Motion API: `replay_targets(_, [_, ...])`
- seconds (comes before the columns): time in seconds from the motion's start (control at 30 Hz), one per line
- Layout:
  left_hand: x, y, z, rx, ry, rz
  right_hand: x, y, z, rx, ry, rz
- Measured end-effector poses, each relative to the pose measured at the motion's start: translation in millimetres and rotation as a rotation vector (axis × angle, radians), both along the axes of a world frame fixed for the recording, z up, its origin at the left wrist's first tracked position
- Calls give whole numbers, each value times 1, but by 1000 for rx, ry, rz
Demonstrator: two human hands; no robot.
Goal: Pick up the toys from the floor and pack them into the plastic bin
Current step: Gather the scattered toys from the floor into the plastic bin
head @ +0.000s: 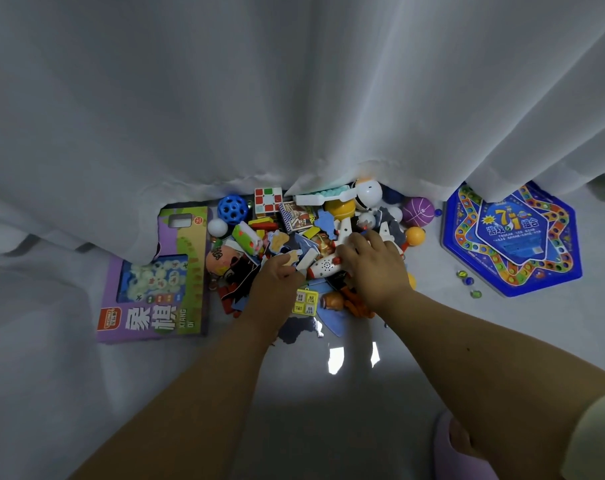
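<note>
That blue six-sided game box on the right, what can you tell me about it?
The blue hexagonal game box lies flat on the pale floor, apart from the toy pile, at the right. It looks like glossy plastic or printed card. Its top shows a winding track of coloured squares and dots around a central blue label with a large yellow 7 and Chinese characters. The white curtain hangs over its far edge. A few small marbles lie on the floor near its left corner. Neither hand touches it.
</note>
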State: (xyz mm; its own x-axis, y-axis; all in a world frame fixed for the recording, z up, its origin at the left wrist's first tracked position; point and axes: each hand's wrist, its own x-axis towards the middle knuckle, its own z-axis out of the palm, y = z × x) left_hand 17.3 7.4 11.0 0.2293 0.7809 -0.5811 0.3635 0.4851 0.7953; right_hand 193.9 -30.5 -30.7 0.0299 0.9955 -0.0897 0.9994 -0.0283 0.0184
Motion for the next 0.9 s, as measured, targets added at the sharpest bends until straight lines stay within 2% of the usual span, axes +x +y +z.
replay_targets(0.17, [-1, -1, 2, -163, -44, 100, 1, -7, 3, 36, 98, 42])
replay_targets(0.37, [-3, 0, 16, -318, -194, 87, -5, -8, 16, 115, 186, 85])
replay_targets(0.5, [-5, 3, 17, -491, -364, 248, -18, -6, 25, 219, 241, 275])
replay_targets(0.63, [-9, 6, 21, -520, -483, 161, -33, -9, 31, 276, 455, 414])
replay_targets(0.77, [-16, 2, 15, -489, -554, 213, -26, -14, 30, 242, 598, 292])
replay_targets(0.9, [-29, 1, 3, -486, -504, 333, -7, -9, 21, 227, 537, -110])
